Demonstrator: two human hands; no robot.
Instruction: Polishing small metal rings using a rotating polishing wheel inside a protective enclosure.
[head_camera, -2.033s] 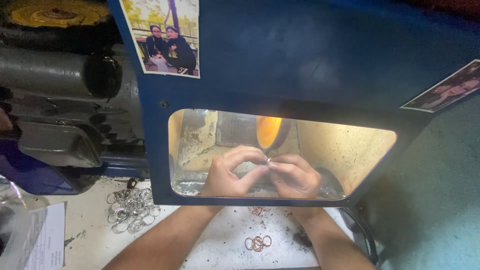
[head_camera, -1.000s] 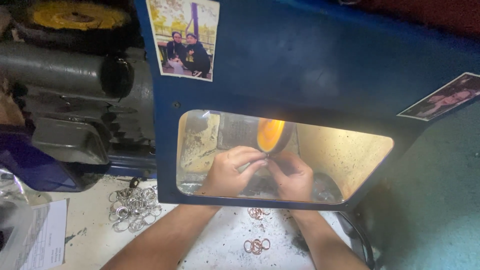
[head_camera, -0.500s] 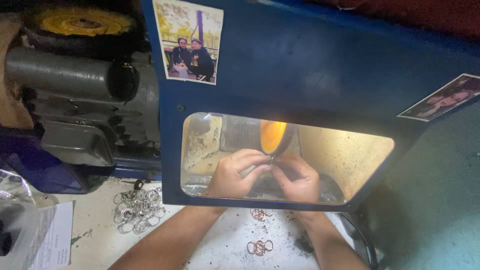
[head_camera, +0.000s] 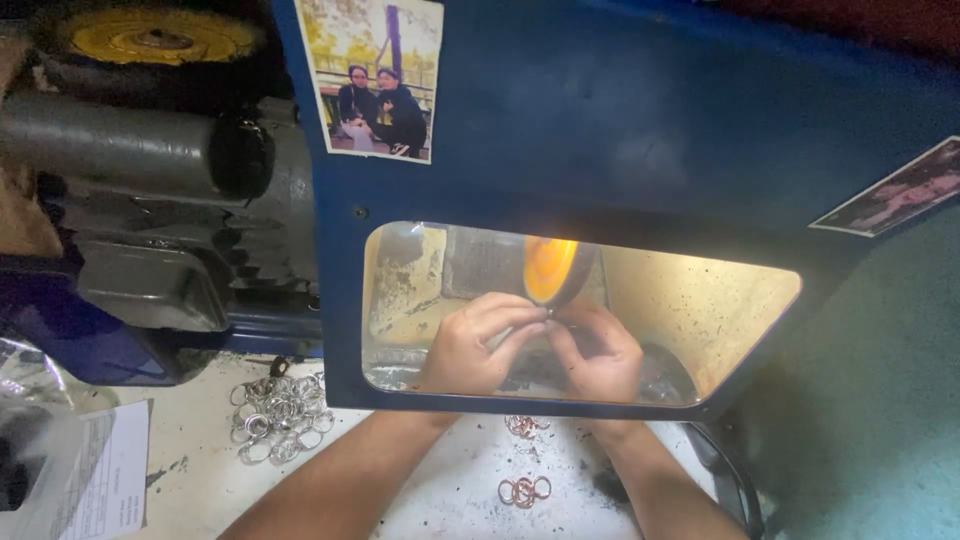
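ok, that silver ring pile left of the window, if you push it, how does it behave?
The pile of silver rings looks loose and overlapping on the white bench, so it would probably scatter rather than slide as one. Thin metal hoops: likely stiff and light. Lying flat, they seem unlikely to roll.

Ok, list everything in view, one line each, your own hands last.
guard hood: one, blue, across the top with a clear window
polishing wheel: one, orange-yellow, behind the window
motor: one, grey, left of the hood
photos: two, stuck on the hood
silver rings: a pile, on the white bench at left
copper rings: two small clusters, between the forearms
paper sheet: one, white, bottom left
left hand: at the wheel, what it pinches too small to tell
right hand: at the wheel, fingertips meeting the left
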